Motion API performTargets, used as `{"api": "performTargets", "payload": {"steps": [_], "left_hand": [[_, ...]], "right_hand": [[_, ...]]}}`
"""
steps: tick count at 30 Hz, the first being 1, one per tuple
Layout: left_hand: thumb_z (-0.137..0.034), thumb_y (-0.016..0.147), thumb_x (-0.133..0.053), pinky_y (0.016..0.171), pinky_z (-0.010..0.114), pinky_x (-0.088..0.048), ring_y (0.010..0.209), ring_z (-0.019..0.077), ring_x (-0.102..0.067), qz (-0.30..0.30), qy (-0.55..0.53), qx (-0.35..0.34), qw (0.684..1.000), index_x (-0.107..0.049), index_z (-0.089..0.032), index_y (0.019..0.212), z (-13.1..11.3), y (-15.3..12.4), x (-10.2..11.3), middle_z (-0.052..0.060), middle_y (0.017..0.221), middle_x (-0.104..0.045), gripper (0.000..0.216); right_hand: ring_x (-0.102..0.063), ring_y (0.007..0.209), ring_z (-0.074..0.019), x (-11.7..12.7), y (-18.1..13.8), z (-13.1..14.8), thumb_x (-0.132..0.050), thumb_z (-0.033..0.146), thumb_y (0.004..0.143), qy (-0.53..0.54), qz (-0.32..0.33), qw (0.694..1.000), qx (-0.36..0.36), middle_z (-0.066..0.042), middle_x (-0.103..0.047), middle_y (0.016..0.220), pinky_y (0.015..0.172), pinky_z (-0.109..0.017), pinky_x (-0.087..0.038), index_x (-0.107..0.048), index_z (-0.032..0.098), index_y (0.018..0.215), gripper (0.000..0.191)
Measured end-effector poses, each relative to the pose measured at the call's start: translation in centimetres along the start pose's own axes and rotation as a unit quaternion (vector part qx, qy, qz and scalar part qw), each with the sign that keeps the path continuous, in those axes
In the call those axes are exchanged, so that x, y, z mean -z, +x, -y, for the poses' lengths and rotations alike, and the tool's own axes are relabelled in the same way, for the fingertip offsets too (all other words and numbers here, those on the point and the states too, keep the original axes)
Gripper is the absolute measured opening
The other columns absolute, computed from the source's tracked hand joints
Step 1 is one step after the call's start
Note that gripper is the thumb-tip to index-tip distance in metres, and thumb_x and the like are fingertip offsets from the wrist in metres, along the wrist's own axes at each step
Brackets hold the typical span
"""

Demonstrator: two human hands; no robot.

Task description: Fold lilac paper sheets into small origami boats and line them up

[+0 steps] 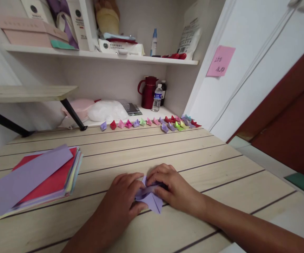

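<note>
Head view; folded paper (153, 201) partly behind right hand (175, 189)

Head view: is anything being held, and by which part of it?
A lilac folded paper: the left hand grips its left side, the right hand its upper right; exact finger contact is partly hidden.

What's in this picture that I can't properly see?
In the head view:
Purple folded paper: the left hand and right hand cover part.
Purple strip: left end cut off by the left edge.
Dark bottle: partly behind the clear bottle.
Clear bottle's label: print too small to read.
</note>
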State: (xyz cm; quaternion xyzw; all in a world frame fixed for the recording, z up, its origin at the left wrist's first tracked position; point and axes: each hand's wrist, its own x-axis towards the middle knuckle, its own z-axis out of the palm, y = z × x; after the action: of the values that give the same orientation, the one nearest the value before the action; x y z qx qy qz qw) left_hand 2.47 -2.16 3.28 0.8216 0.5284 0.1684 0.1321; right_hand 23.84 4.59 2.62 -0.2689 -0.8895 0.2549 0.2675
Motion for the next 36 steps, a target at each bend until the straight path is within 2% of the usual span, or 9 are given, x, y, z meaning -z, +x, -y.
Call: {"api": "performTargets", "payload": {"steps": [3, 8, 14, 19, 23, 27, 30, 33, 36], "left_hand": [[-0.023, 0.083, -0.067, 0.101, 0.055, -0.048, 0.115, 0.0279, -0.060, -0.025, -0.003, -0.018, 1.000, -0.064, -0.017, 0.111, 0.1, 0.4, -0.2, 0.011, 0.122, -0.068, 0.029], [-0.019, 0.086, -0.061, 0.096, 0.052, -0.052, 0.111, 0.0258, -0.062, -0.075, 0.003, -0.028, 0.997, -0.064, -0.020, 0.109, 0.4, 0.3, -0.7, 0.007, 0.119, -0.070, 0.024], [-0.026, 0.092, -0.052, 0.094, 0.049, -0.054, 0.108, 0.0223, -0.065, -0.127, -0.017, -0.035, 0.991, -0.068, -0.027, 0.105, 1.3, 0.3, -1.3, 0.003, 0.116, -0.072, 0.021], [-0.027, 0.090, -0.051, 0.093, 0.050, -0.054, 0.106, 0.0231, -0.066, -0.119, -0.032, -0.009, 0.992, -0.073, -0.028, 0.092, 1.2, 0.6, -1.1, 0.002, 0.113, -0.074, 0.022], [-0.026, 0.089, -0.052, 0.093, 0.049, -0.054, 0.106, 0.0224, -0.066, -0.111, -0.036, -0.002, 0.993, -0.074, -0.029, 0.091, 1.0, 0.5, -0.9, 0.001, 0.112, -0.074, 0.022], [-0.024, 0.087, -0.054, 0.093, 0.047, -0.054, 0.104, 0.0217, -0.066, -0.126, -0.030, -0.017, 0.991, -0.073, -0.029, 0.092, 1.1, 0.4, -1.0, 0.001, 0.111, -0.074, 0.020], [-0.025, 0.083, -0.061, 0.095, 0.048, -0.053, 0.106, 0.0235, -0.065, -0.112, -0.033, -0.013, 0.993, -0.073, -0.029, 0.095, 1.2, 0.4, -0.9, 0.003, 0.114, -0.073, 0.018], [-0.029, 0.081, -0.066, 0.097, 0.053, -0.052, 0.112, 0.0263, -0.063, -0.074, -0.041, 0.009, 0.996, -0.073, -0.030, 0.098, 1.1, 0.5, -0.8, 0.003, 0.120, -0.071, 0.018], [-0.033, 0.084, -0.064, 0.098, 0.054, -0.051, 0.114, 0.0267, -0.062, -0.070, -0.040, 0.014, 0.997, -0.073, -0.030, 0.098, 1.0, 0.3, -0.5, 0.004, 0.120, -0.070, 0.017]], "right_hand": [[-0.060, 0.099, -0.0208, 0.0, 0.3, 0.0, -0.067, 0.020, 0.090, 0.015, 0.001, 1.000, -0.012, -0.001, -0.072, 0.103, 0.094, -0.039, -0.038, -0.070, 0.024, 0.095, 0.007], [-0.061, 0.103, -0.0211, 0.6, 0.5, -0.5, -0.066, 0.023, 0.091, 0.042, 0.019, 0.999, -0.013, -0.003, -0.072, 0.105, 0.097, -0.039, -0.039, -0.073, 0.023, 0.100, 0.011], [-0.056, 0.121, -0.0208, 3.3, 0.2, -1.2, -0.070, 0.024, 0.088, 0.166, 0.117, 0.979, 0.010, -0.008, -0.062, 0.130, 0.103, -0.036, -0.042, -0.058, 0.025, 0.133, 0.047], [-0.051, 0.129, -0.0209, 3.6, -0.2, -1.4, -0.064, 0.003, 0.079, 0.131, 0.126, 0.983, 0.040, -0.007, -0.058, 0.137, 0.109, -0.038, -0.037, -0.053, 0.027, 0.138, 0.065], [-0.055, 0.124, -0.0202, 3.2, -0.2, -1.4, -0.065, 0.006, 0.082, 0.107, 0.113, 0.986, 0.057, -0.007, -0.064, 0.130, 0.110, -0.039, -0.034, -0.060, 0.025, 0.131, 0.053], [-0.063, 0.111, -0.0185, 2.9, 0.0, -1.3, -0.067, 0.023, 0.091, 0.139, 0.100, 0.984, 0.055, -0.008, -0.070, 0.117, 0.104, -0.036, -0.040, -0.067, 0.021, 0.119, 0.027], [-0.066, 0.104, -0.0173, 2.5, 0.1, -1.2, -0.062, 0.025, 0.095, 0.139, 0.078, 0.986, 0.048, -0.007, -0.073, 0.109, 0.100, -0.035, -0.044, -0.069, 0.019, 0.109, 0.017], [-0.066, 0.100, -0.0172, 2.1, 0.0, -1.1, -0.059, 0.025, 0.097, 0.120, 0.056, 0.990, 0.039, -0.007, -0.074, 0.103, 0.096, -0.034, -0.047, -0.070, 0.019, 0.102, 0.014], [-0.066, 0.098, -0.0175, 1.9, 0.0, -1.0, -0.058, 0.028, 0.098, 0.110, 0.051, 0.992, 0.038, -0.007, -0.074, 0.101, 0.095, -0.035, -0.048, -0.070, 0.020, 0.100, 0.015]]}}
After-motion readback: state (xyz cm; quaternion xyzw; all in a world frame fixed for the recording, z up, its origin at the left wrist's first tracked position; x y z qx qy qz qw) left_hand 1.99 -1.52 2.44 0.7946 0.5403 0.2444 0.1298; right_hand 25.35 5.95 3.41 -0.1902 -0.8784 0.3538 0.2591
